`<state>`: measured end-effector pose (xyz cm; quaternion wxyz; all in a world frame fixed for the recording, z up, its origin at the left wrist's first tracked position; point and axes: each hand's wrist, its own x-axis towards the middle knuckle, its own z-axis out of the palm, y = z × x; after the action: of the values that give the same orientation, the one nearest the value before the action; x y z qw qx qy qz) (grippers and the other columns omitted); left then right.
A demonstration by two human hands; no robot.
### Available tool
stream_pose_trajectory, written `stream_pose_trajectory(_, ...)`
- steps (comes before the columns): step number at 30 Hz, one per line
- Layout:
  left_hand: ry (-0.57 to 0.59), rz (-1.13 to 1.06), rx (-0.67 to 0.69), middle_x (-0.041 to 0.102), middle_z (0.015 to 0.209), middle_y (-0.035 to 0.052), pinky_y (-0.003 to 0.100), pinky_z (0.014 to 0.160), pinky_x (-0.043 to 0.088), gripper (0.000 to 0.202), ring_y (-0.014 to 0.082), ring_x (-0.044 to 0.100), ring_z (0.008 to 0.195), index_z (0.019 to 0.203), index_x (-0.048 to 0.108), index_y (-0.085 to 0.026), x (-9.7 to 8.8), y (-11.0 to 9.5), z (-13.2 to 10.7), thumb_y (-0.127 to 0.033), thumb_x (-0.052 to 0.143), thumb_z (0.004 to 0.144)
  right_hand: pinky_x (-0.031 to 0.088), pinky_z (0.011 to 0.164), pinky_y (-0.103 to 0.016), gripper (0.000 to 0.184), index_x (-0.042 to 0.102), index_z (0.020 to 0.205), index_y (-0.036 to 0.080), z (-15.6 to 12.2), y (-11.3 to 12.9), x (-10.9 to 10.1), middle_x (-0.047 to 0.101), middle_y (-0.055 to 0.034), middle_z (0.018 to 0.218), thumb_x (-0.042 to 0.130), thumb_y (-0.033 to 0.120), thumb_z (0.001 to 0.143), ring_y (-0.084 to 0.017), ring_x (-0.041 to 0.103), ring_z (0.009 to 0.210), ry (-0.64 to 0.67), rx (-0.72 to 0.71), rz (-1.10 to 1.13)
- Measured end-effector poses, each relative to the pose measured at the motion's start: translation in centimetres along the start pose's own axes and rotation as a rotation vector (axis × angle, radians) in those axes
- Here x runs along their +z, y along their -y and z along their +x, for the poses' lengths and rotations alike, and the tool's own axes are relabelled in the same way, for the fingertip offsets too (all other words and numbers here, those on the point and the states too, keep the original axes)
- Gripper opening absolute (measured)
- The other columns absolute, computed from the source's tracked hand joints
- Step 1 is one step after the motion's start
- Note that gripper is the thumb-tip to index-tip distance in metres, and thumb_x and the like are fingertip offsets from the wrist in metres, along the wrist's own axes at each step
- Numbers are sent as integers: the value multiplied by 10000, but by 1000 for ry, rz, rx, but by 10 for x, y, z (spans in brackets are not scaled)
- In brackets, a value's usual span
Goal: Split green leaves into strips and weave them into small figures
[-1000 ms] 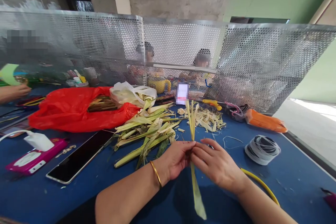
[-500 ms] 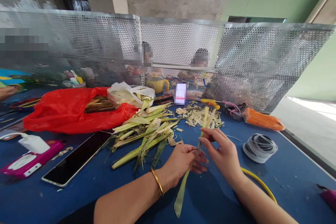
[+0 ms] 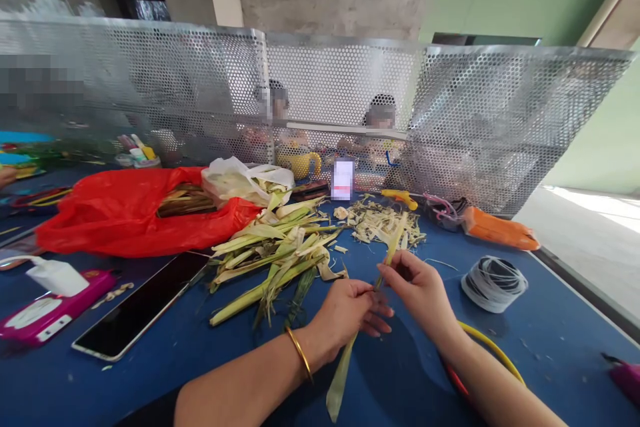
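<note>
A: Where does the leaf strip (image 3: 340, 379) lie from your fingers?

B: It runs right through them, shared by your 2 hands. Its long axis slants: the broad end hangs below your left hand (image 3: 346, 313), toward you, and the far end points away and a little to the right.

A: Which hand is nearer that far end?

B: Your right hand (image 3: 423, 287). Its thumb and forefinger pinch the strip just beyond your left hand's grip. Your left thumb and forefinger also pinch it, while that hand's other fingers stand spread.

A: And what is hard to make out?

B: Your left hand hides the strip's middle, and the far end overlaps pale scraps (image 3: 369, 220) on the table (image 3: 560, 307). There may be more than 1 layer in your pinch; blur at the left fingertips leaves that uncertain.
</note>
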<state>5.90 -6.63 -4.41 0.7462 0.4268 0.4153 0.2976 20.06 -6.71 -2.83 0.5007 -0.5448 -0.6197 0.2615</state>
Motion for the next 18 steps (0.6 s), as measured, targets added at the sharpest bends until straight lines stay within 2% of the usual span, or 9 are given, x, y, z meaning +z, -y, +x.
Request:
stream_pose_trajectory(4, 64, -251, -59, 730, 871, 109, 187, 496, 447, 166, 105, 647, 573, 877, 671, -98, -9, -10, 1, -249, 614, 840, 471, 590, -278, 221, 602, 744, 191, 1, 9, -5, 614, -10, 673, 643, 404, 782, -171, 598, 619, -21, -25, 124)
stream_pose_trajectory(8, 61, -390, -65, 726, 998, 122, 161, 477, 440, 131, 79, 635, 581, 894, 681, -103, -17, -23, 1, -208, 616, 848, 459, 602, -278, 203, 639, 694, 194, -2, 11, -8, 613, -19, 673, 622, 358, 813, -164, 576, 629, -97, -220, -40)
stream_pose_trajectory(10, 79, -400, -63, 724, 1013, 131, 158, 482, 445, 129, 77, 633, 579, 895, 684, -99, -19, -27, 0, -202, 625, 846, 454, 607, -280, 183, 646, 714, 198, -5, 9, -8, 616, -18, 666, 605, 331, 832, -163, 572, 625, -141, -264, -103)
stream_pose_trajectory(13, 108, -392, -58, 717, 1039, 143, 154, 486, 452, 141, 73, 636, 581, 911, 691, -85, -20, -30, -1, -190, 620, 850, 448, 601, -279, 165, 644, 733, 195, -8, 7, -6, 609, -12, 653, 604, 322, 833, -157, 569, 601, -217, -255, -116)
stream_pose_trajectory(18, 113, -377, -36, 707, 1075, 139, 149, 493, 469, 163, 69, 641, 593, 932, 695, -76, -21, -29, -1, -182, 587, 872, 439, 536, -258, 211, 635, 705, 183, -5, 7, -3, 563, 4, 618, 626, 366, 809, -140, 541, 549, -247, -118, 21)
